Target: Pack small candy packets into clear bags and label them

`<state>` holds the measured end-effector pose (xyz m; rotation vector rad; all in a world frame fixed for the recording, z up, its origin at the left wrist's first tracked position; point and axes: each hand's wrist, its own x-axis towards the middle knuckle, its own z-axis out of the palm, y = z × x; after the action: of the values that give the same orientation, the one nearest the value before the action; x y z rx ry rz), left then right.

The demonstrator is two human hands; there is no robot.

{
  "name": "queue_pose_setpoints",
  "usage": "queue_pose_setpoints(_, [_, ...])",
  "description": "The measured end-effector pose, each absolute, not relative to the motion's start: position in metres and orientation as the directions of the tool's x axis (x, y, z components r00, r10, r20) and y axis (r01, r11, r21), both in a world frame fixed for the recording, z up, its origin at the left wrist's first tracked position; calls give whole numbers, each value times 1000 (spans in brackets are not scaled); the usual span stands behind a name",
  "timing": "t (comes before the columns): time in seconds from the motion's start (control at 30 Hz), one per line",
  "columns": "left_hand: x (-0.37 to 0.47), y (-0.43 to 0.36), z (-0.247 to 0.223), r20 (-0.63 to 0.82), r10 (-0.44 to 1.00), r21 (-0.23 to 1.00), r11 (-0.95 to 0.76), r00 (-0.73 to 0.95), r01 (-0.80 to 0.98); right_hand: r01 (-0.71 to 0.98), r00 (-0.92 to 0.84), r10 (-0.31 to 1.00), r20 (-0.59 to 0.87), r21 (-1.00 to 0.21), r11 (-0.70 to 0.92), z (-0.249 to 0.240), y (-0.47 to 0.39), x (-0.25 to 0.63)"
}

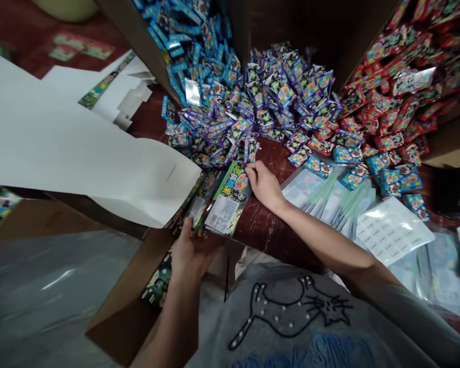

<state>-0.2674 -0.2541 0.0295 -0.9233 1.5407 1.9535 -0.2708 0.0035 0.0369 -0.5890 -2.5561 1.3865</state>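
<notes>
A green and black printed packet [230, 197] lies near the table's front edge, its lower end at the edge. My right hand [263, 185] pinches its upper right corner between thumb and fingers. Close to the lower left of that packet is my left hand [189, 245], thumb up against a second dark packet [201, 197], with its other fingers hidden below the edge. Just above both packets lie small purple candy packets [214, 130]. A large white sheet [134, 174] curves in from the left and covers part of the packets beside my left hand.
Blue packets [199, 46] and red packets [394, 97] are heaped behind, between brown dividers. Clear bags with green strips [329, 197] and a white label sheet [393, 230] lie at the right. An open cardboard box [118, 296] with clear plastic stands at the lower left.
</notes>
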Motion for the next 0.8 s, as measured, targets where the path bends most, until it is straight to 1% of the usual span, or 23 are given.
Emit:
queue_pose_setpoints(0.1, [-268,-248,49,-763,-87,626,-346,-641,-699,244,-910,412,41,-751,614,37,-4,-272])
queue_pose_setpoints(0.17, [-262,-256,63,-765,-76,616,-379,-640,-691,267,-902,429,53,-711,650,36,-7,-271])
queue_pose_setpoints(0.23, [-253,-267,73,-720,-108,663,-399,-685,-634,293,-903,428,22,-696,655,36,-10,-271])
queue_pose_setpoints(0.3, [-241,-274,78,-638,-159,737,-412,-753,-536,305,-915,403,-28,-702,643,35,-11,-273])
queue_pose_setpoints(0.37, [-230,-273,79,-566,-160,788,-395,-809,-473,293,-926,372,-68,-754,588,33,-9,-276])
queue_pose_setpoints(0.4, [-224,-270,77,-551,-129,798,-370,-825,-475,283,-929,359,-84,-788,547,32,-6,-278])
queue_pose_setpoints(0.47, [-217,-259,72,-557,-66,804,-293,-828,-517,271,-934,340,-112,-842,466,29,2,-282])
queue_pose_setpoints(0.57, [-216,-242,65,-586,-66,804,-178,-808,-568,264,-939,299,-167,-909,322,24,17,-287])
queue_pose_setpoints(0.63, [-223,-234,63,-605,-72,791,-172,-793,-588,240,-953,238,-189,-948,208,23,21,-288])
queue_pose_setpoints(0.67, [-227,-231,64,-626,-53,770,-198,-778,-606,233,-958,211,-194,-955,182,24,20,-289])
queue_pose_setpoints(0.7, [-231,-229,66,-655,-19,737,-237,-755,-633,234,-961,192,-198,-953,190,26,19,-289])
queue_pose_setpoints(0.8, [-240,-228,76,-765,97,585,-310,-637,-750,297,-952,178,-250,-896,331,38,12,-285])
